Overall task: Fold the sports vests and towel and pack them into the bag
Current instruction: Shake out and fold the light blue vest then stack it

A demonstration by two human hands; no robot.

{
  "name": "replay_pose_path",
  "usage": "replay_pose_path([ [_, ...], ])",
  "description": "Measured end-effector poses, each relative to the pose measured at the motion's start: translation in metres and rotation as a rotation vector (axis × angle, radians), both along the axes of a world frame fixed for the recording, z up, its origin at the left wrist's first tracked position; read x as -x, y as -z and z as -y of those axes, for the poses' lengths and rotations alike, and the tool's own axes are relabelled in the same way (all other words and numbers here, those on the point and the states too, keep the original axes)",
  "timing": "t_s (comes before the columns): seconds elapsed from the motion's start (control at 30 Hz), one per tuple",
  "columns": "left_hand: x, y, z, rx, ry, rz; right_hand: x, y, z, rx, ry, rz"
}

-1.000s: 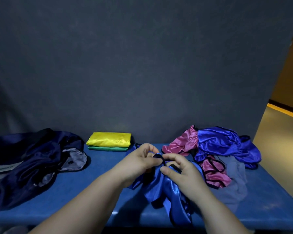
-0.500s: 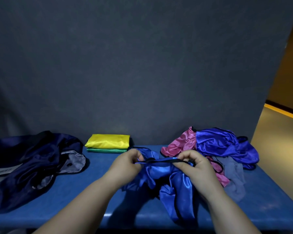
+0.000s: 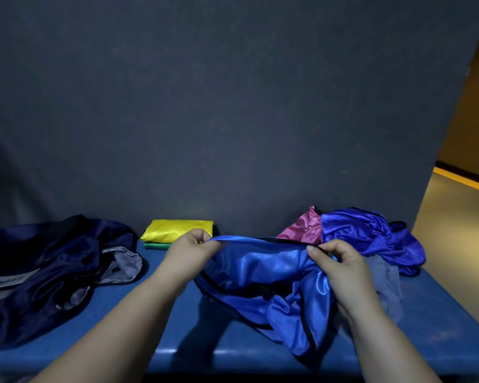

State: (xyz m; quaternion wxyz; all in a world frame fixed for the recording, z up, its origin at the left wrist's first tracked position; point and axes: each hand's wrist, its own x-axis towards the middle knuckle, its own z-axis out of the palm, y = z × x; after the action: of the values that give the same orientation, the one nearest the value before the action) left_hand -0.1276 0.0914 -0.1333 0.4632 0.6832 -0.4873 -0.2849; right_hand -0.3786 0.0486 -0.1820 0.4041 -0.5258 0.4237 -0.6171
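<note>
Hands have moved apart. The left hand (image 3: 194, 246) and right hand (image 3: 336, 262) each grip the blue vest (image 3: 260, 266) tight, its edge now pulled straight over the table (image 3: 432, 322). It looks ready to fold.

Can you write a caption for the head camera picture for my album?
Left hand and right hand pinch a blue vest taut over the bench.

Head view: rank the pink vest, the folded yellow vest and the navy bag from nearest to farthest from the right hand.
1. The pink vest, just behind the right hand.
2. The folded yellow vest, back centre, past the left hand.
3. The navy bag, far left.
</note>
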Motion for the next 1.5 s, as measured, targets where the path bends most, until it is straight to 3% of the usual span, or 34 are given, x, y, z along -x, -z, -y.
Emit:
replay_pose_path([
  [0.1,0.014,-0.009,-0.005,-0.071,0.088,-0.354,-0.002,-0.005,-0.008,0.012,-0.122,-0.219],
  [0.17,0.021,-0.012,-0.006,-0.104,0.140,-0.461,-0.003,-0.009,-0.015,0.051,-0.218,-0.313],
  [0.3,0.035,-0.008,-0.008,-0.042,0.260,-0.303,-0.015,-0.011,-0.025,0.115,-0.320,-0.411],
  [0.5,0.046,0.000,-0.014,0.021,0.435,0.039,-0.031,-0.010,-0.033,0.105,-0.310,-0.342],
  [0.57,0.049,-0.001,-0.016,0.003,0.489,0.029,-0.033,-0.008,-0.033,0.102,-0.238,-0.316],
  [0.67,0.053,-0.002,-0.020,-0.049,0.532,-0.143,-0.034,-0.004,-0.030,0.093,-0.160,-0.282],
  [0.87,0.057,0.002,-0.018,-0.012,0.464,-0.187,-0.037,-0.003,-0.033,0.037,-0.355,-0.134],
  [0.97,0.061,0.007,-0.018,0.034,0.416,-0.123,-0.038,-0.005,-0.036,-0.011,-0.439,-0.080],
  [1.07,0.061,0.016,-0.013,0.132,0.370,0.130,-0.040,-0.004,-0.037,-0.053,-0.437,-0.070],
  [1.13,0.061,0.020,-0.012,0.159,0.373,0.193,-0.042,-0.003,-0.036,-0.100,-0.435,-0.048],
  [1.33,0.060,0.028,-0.013,0.159,0.428,0.072,-0.041,-0.002,-0.030,-0.298,-0.360,0.241],
  [1.5,0.054,0.032,-0.016,0.137,0.562,0.028,-0.034,-0.003,-0.028,-0.203,-0.425,0.142],
])
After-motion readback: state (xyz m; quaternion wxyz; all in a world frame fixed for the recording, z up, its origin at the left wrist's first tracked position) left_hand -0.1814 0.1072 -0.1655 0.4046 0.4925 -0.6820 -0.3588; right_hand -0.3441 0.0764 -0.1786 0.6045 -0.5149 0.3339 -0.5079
